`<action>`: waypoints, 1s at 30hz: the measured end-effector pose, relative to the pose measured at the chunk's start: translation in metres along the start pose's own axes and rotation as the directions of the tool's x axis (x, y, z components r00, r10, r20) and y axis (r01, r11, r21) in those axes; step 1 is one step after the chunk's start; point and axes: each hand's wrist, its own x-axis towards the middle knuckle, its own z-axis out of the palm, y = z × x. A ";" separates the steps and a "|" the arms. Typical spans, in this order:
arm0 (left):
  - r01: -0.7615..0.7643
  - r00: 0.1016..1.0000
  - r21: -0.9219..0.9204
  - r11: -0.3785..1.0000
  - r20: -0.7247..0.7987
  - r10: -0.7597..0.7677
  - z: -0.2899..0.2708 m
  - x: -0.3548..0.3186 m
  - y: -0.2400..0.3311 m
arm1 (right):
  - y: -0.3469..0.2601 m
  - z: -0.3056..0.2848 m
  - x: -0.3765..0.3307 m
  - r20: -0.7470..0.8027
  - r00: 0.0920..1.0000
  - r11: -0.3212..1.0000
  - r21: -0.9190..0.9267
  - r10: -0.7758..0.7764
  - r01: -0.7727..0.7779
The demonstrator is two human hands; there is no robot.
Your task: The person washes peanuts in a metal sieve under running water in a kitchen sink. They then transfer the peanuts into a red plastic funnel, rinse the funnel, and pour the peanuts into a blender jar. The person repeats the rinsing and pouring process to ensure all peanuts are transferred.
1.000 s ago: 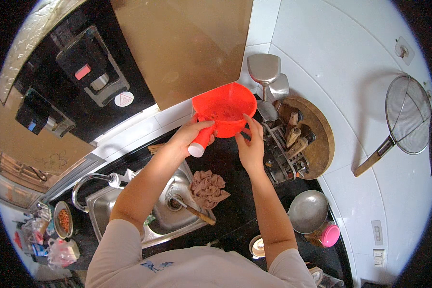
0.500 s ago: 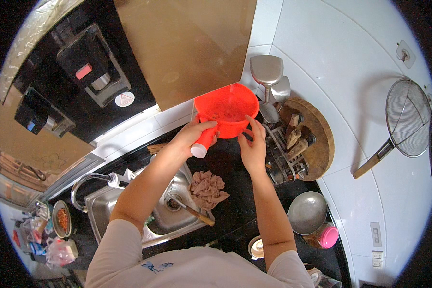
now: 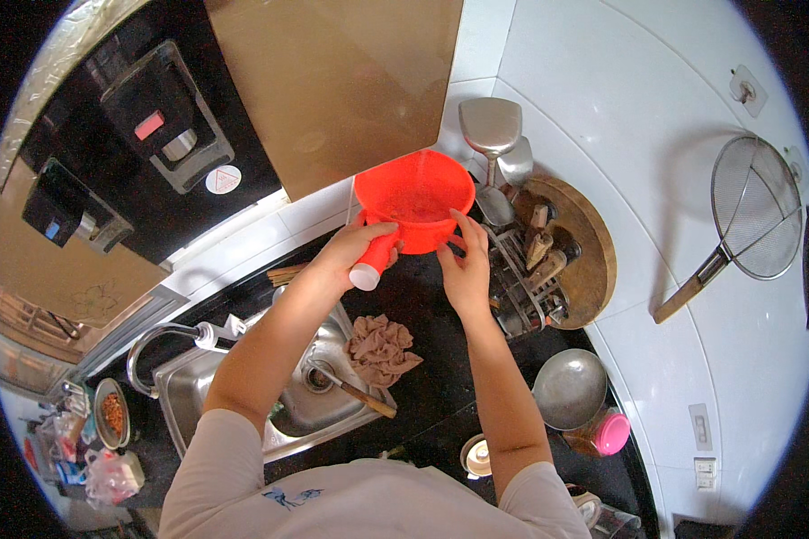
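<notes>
A red plastic water dipper [image 3: 413, 189] is held up over the far part of the counter, its bowl tipped so that I see inside. My left hand [image 3: 358, 250] is wrapped round its thick handle, which has a white end cap. At the bowl's right side, my right hand [image 3: 467, 269] steadies the rim and wall with curled fingers. Whatever lies in the bowl is too indistinct to name. Below the dipper, a crumpled brown cloth [image 3: 382, 350] lies by the sink's right edge.
A steel sink [image 3: 301, 409] with a curved faucet [image 3: 139, 355] sits at left, with a wooden-handled tool [image 3: 364, 397] across it. Right of my hands stand a utensil rack [image 3: 521, 292], a round wooden board [image 3: 593, 260] and a metal bowl [image 3: 571, 389]. A brown cabinet [image 3: 333, 90] hangs above; a strainer [image 3: 755, 211] is on the wall.
The whole view has shifted slightly, so things appear a little further left. Both hands keep their hold on the dipper.
</notes>
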 end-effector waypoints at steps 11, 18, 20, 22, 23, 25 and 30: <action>0.050 0.998 -0.040 0.998 -0.047 -0.052 0.006 0.004 -0.003 | 0.003 -0.005 0.003 0.014 0.997 0.995 -0.073 -0.072 0.072; 0.008 0.998 -0.052 0.999 -0.069 -0.011 0.008 0.005 -0.008 | 0.006 -0.011 0.005 0.064 0.992 0.982 -0.145 -0.111 0.119; 0.027 0.998 -0.075 0.997 -0.061 -0.032 0.005 0.010 -0.008 | 0.007 -0.009 0.006 0.066 0.993 0.981 -0.157 -0.100 0.110; 0.028 0.997 -0.055 0.998 -0.070 -0.031 0.003 0.013 -0.008 | 0.010 -0.009 0.008 0.065 0.992 0.978 -0.173 -0.111 0.120; 0.029 0.997 -0.045 0.999 -0.072 -0.032 0.003 0.014 -0.009 | 0.014 -0.009 0.009 0.063 0.990 0.974 -0.183 -0.126 0.136; 0.011 0.999 -0.030 0.999 -0.047 -0.012 0.003 0.013 -0.009 | 0.015 -0.010 0.009 0.063 0.988 0.970 -0.189 -0.141 0.151; -0.003 0.999 -0.021 1.000 -0.042 0.002 0.006 0.012 -0.010 | 0.010 -0.012 0.007 0.069 0.992 0.983 -0.146 -0.104 0.113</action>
